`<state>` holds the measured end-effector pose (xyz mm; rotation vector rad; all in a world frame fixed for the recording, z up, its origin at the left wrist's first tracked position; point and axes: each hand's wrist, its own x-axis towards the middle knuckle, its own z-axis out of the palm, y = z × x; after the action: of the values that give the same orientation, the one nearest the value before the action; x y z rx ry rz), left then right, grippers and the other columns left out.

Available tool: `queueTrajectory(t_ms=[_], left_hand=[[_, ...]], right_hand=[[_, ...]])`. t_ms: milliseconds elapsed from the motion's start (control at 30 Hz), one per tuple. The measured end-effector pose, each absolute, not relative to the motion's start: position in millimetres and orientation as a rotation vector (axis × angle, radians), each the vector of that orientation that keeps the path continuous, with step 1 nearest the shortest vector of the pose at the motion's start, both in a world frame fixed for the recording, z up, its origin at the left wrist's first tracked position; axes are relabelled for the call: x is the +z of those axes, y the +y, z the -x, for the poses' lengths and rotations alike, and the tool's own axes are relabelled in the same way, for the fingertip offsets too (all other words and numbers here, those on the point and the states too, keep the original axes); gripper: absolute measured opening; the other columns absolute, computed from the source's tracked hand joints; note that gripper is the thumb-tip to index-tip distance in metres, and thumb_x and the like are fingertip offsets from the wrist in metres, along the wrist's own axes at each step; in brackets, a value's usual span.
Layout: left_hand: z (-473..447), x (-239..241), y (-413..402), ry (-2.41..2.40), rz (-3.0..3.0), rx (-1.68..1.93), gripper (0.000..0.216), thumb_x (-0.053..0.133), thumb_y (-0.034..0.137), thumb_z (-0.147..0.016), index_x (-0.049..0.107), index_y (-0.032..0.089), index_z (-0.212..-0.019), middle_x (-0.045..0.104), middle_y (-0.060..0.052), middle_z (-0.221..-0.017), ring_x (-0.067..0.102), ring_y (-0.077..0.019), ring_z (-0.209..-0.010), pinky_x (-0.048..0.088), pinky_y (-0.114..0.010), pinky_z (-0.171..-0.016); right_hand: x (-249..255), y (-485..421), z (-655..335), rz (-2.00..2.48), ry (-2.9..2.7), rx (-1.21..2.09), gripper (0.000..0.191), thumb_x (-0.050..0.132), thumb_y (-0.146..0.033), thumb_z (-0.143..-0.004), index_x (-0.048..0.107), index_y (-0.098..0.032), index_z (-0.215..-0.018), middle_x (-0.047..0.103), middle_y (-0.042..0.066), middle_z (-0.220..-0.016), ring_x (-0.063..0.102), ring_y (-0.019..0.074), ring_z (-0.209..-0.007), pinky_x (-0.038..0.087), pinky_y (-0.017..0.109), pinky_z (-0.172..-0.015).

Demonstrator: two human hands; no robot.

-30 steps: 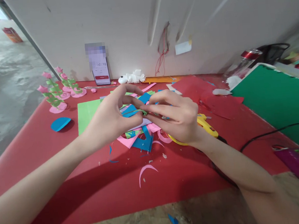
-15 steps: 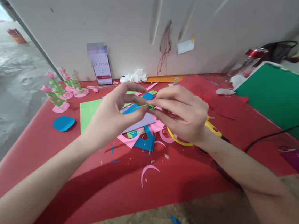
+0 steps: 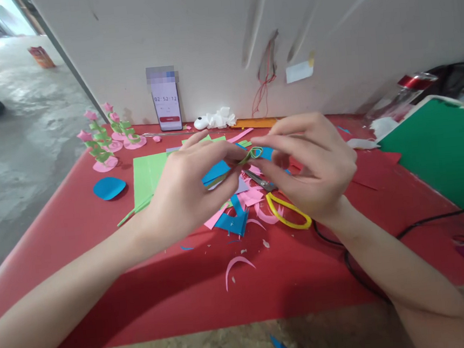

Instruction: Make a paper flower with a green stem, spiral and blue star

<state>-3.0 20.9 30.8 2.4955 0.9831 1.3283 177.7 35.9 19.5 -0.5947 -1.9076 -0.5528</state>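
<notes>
Inside left hand (image 3: 194,185) — green strip (image 3: 249,155)

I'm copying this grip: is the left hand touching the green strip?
Touching. The head view shows the left hand pinching the green strip just beside its looped end.

Green paper strip (image 3: 248,156), yellow scissors handle (image 3: 293,225), blue oval (image 3: 110,188), red tabletop (image 3: 166,309)

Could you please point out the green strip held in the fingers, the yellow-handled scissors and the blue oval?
Green strip (image 3: 250,155): head view, on its curled end.
Yellow-handled scissors (image 3: 262,181): head view, on the metal blades.
Blue oval (image 3: 110,188): head view, on its middle.
</notes>
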Motion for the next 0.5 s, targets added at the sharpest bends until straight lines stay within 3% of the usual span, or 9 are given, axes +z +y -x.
queueTrajectory(t_ms=[133,300,500], left_hand=[[3.1,30.1,21.0,0.966,-2.503,1.325,0.012,0.051,0.01,-0.08,0.06,0.017,-0.081,0.07,0.003,-0.077,0.061,-0.0099,-0.071,0.047,-0.036,-0.096],[1.3,28.1,21.2,0.948,-2.5,1.307,0.011,0.051,0.008,-0.08,0.058,0.016,-0.08,0.069,0.003,-0.076,0.059,-0.0076,-0.065,0.041,-0.04,-0.103],[0.4,27.9,23.2,0.931,-2.522,1.31,0.008,0.051,0.014,-0.084,0.058,0.015,-0.08,0.067,0.002,-0.074,0.058,-0.0085,-0.069,0.043,-0.039,-0.098]], right_hand=[[19.9,35.9,-177.7,0.57,-1.916,-0.566,0.014,0.065,-0.014,-0.076,0.06,-0.015,-0.089,0.06,0.005,-0.083,0.051,0.0048,-0.056,0.044,0.021,-0.05],[20.2,36.4,-178.5,0.586,-1.926,-0.588,0.012,0.06,-0.013,-0.08,0.06,-0.02,-0.09,0.061,0.003,-0.084,0.056,0.008,-0.064,0.048,0.024,-0.057],[18.3,37.9,-178.8,0.554,-1.933,-0.509,0.015,0.062,-0.015,-0.078,0.06,-0.02,-0.092,0.06,0.001,-0.085,0.049,0.0041,-0.055,0.044,0.022,-0.052]])
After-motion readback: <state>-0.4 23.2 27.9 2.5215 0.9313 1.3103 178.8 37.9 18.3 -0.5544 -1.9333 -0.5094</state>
